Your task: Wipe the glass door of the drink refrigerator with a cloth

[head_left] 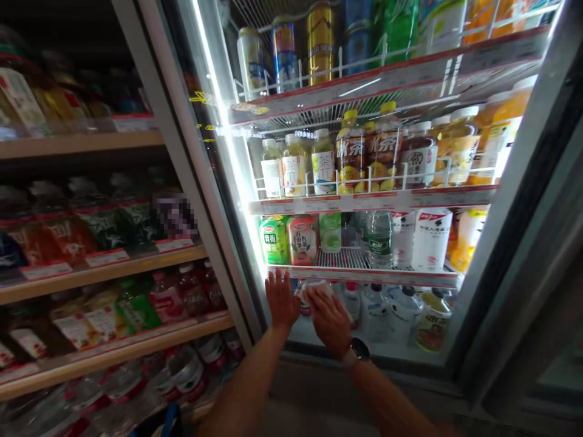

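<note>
Bottles [350,152] reading 冰茶, upper right of centre; lower centre, left hand [281,303] spread flat, empty, right hand [330,318] holding cloth [323,286] under near-straight fingers.

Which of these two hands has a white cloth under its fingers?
The right hand, beside the watch: its fingers lie over the cloth, while the left hand shows none.

Wooden shelves [82,144] left; bright slanting light strip [220,109]
</note>
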Motion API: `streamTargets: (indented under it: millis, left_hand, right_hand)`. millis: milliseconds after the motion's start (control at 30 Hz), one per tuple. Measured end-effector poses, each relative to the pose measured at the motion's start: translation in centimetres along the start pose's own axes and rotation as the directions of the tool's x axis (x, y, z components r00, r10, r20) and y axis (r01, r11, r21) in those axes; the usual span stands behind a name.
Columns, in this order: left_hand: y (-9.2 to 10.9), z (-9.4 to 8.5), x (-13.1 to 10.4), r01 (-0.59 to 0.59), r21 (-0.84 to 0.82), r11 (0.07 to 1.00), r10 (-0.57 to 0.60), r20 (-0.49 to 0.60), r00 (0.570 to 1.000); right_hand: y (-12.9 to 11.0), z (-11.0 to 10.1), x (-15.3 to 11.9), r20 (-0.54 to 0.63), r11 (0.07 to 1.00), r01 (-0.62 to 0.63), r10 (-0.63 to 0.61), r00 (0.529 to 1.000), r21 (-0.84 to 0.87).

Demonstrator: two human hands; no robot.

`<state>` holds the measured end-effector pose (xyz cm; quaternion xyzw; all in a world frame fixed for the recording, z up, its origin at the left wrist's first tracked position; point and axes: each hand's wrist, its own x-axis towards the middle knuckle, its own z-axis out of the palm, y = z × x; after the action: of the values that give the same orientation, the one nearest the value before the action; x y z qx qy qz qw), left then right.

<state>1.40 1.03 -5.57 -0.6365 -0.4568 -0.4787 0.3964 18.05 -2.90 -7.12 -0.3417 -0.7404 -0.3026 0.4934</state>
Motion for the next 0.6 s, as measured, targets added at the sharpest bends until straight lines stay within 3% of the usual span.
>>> streamTargets:
  millis: [100,233,400,500,600]
  left_hand:
    - [-0.2,-0.1,0.1,-0.013,-0.004,1.000,0.013,0.007,1.000]
    - [-0.4,-0.4,0.5,-0.028,-0.016,0.999,0.028,0.012,1.000]
    - [-0.4,-0.4,1.1,-0.015,-0.054,0.998,0.016,0.012,1.000]
    - [0.1,-0.7,1.5,-0.011,-0.085,0.996,0.012,0.013,1.000]
    - [0.8,-2.0,2.2,-0.003,-0.117,0.993,0.008,0.040,0.999]
  right_hand:
    - [-0.5,0.5,-2.0,0.085,0.982,0.183,-0.187,0.979,0.048]
    - [1.9,-1.8,-2.9,0.152,0.980,0.201,-0.199,0.968,0.004]
    - [9.7,-8.3,-3.1,0.045,0.973,-0.080,0.092,0.995,-0.216]
    - [14.3,-11.5,-3.7,-0.179,0.891,-0.328,0.283,0.942,-0.314]
    - [16.9,-12.9,-3.9,-0.296,0.854,-0.421,0.335,0.895,-0.305]
